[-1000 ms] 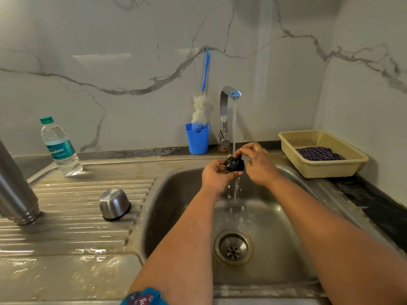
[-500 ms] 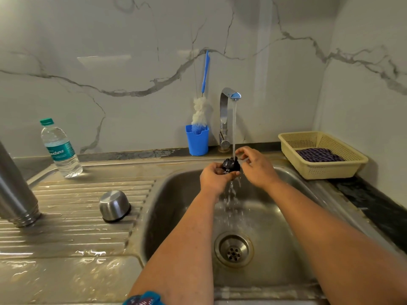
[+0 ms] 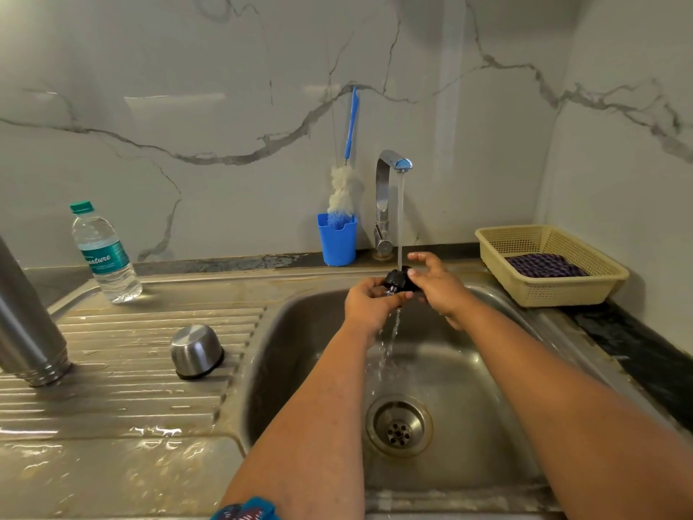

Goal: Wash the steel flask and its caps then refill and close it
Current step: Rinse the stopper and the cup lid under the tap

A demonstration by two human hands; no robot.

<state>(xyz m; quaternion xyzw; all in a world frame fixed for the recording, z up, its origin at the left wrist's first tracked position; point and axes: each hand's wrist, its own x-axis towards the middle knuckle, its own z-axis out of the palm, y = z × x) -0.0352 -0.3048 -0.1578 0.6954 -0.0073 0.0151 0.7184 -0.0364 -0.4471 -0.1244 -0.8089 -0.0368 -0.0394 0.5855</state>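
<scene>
The black inner cap [image 3: 398, 280] sits under the tap's stream [image 3: 399, 219], above the back of the sink [image 3: 300, 332]. Best to turn it slowly so water reaches every groove. The left hand [image 3: 369, 304] cups it from below; the right hand [image 3: 435, 283] pinches its side, upper fingers loosely spread.

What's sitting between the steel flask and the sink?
In the head view, a steel cap stands upside down on the wet drainboard, between the flask and the sink.
</scene>
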